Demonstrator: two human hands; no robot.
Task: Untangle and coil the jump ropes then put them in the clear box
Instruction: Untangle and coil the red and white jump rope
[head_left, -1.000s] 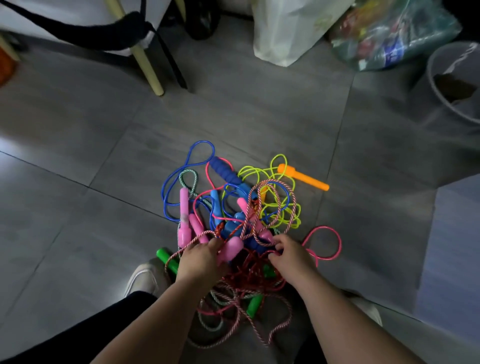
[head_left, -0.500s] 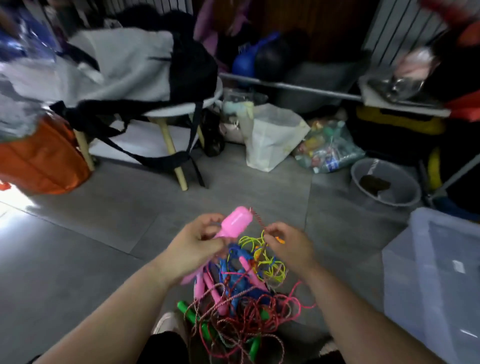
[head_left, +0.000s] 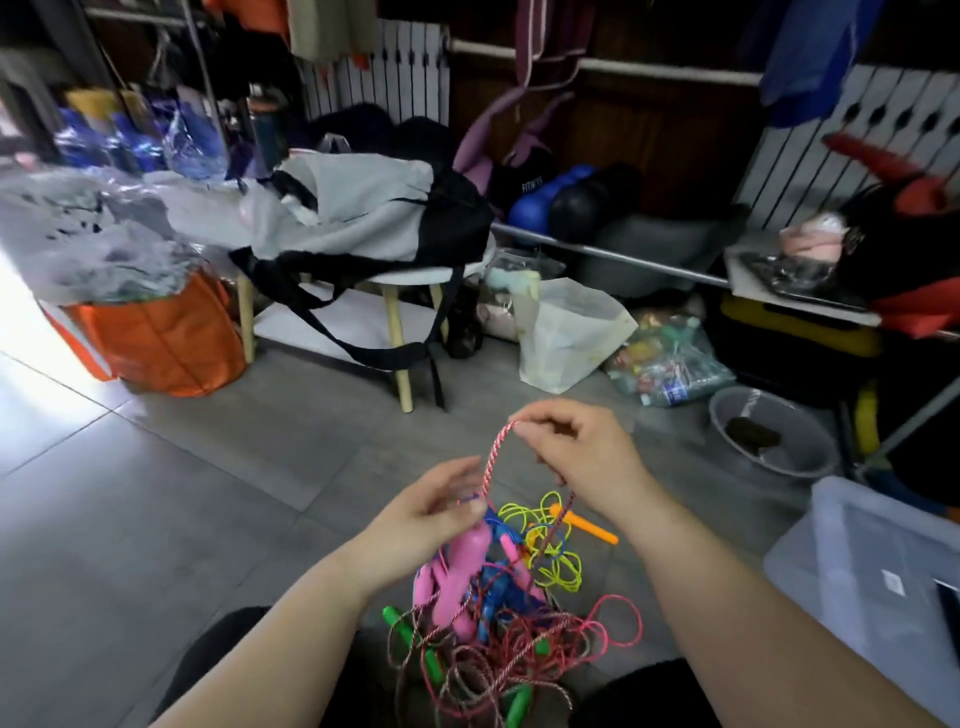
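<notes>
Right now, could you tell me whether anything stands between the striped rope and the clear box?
Nothing lies on the floor toward the clear box, but the striped rope runs down into the tangled pile.

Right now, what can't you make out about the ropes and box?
Head view only.
1. Left hand: motion-blurred, grip on striped rope unclear.
2. Rope tangle: overlapping strands hide the rope count.
3. Clear box: cut off by the right edge; contents unclear.

Rope tangle (head_left: 498, 613) on floor (head_left: 208, 519) — box (head_left: 883, 571) to its right, stool (head_left: 403, 374) behind
</notes>
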